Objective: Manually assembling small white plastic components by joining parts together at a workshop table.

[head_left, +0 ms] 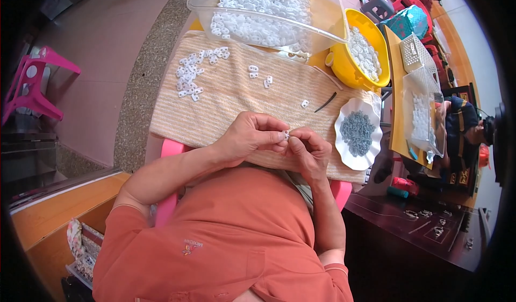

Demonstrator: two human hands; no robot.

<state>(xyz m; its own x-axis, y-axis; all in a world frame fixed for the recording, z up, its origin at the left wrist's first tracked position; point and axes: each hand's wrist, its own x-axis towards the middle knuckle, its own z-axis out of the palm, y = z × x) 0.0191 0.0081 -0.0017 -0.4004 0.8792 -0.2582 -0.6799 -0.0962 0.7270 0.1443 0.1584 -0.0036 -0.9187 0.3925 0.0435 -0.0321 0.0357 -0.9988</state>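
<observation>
Both my hands meet at the near side of a striped cloth [226, 114]. My left hand [252, 132] pinches a small white plastic piece [286, 134] between thumb and fingertips. My right hand [309, 150] has its thumb and forefinger closed at the same piece; whether a smaller part sits between them is too small to tell. Beyond the hands, a few loose white pieces [253, 72] with holes lie on the cloth, and a pile of them [189, 73] is at the left. A white scalloped dish [348, 158] of small grey parts [358, 131] stands right of my right hand.
A clear plastic bin [258, 12] of white pieces stands at the far side. Next to it is a yellow basin [344, 63] of white parts. A thin black strip [325, 102] lies near the dish. To the right, another person works beside a clear box [424, 108]; a pink stool [40, 79] stands left.
</observation>
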